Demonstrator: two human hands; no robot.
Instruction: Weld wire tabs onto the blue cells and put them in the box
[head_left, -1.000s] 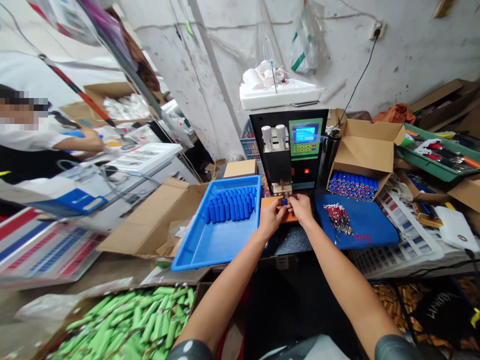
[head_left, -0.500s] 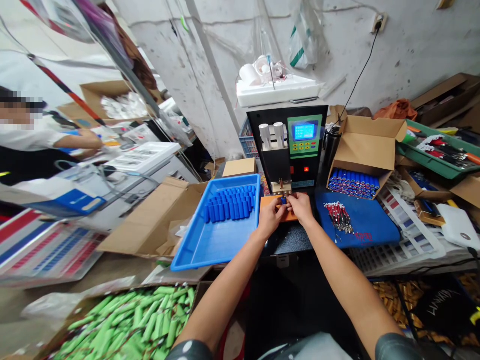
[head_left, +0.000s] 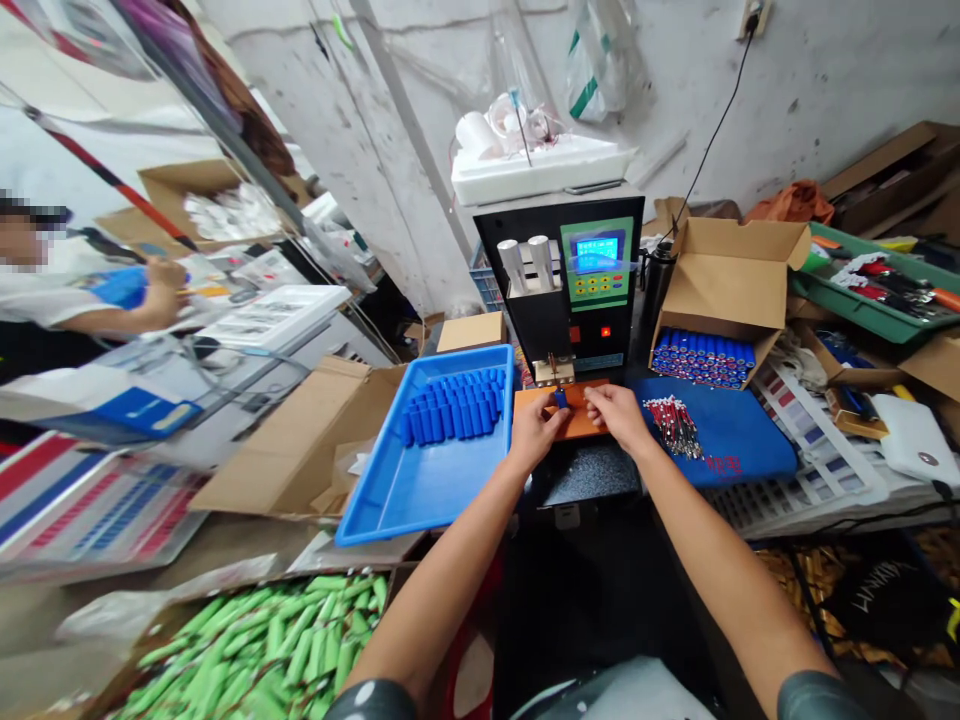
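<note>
My left hand (head_left: 536, 428) grips a small blue cylinder (head_left: 560, 399) upright on the orange block (head_left: 589, 424), just below the metal tips (head_left: 553, 368) of the black machine (head_left: 544, 330). My right hand (head_left: 616, 412) is a short way to the right, over the block's right part, with thumb and fingertips pressed together; whatever is between them is too small to make out. Left of my hands, a blue tray (head_left: 435, 492) holds rows of blue cylinders (head_left: 454, 408). Red and black wire pieces (head_left: 673, 425) lie on a blue mat (head_left: 742, 430) to the right.
A cardboard box (head_left: 739, 270) of blue cylinders stands right of the machine. Green cylinders (head_left: 262, 645) fill a box at the lower left. A green bin (head_left: 870, 305) with tools is at far right. At far left a person (head_left: 82, 290) works at another bench.
My right hand has moved away from the blue cylinder to the right, while my left hand stays on it. The whole view has shifted slightly. The other person's arm has moved.
</note>
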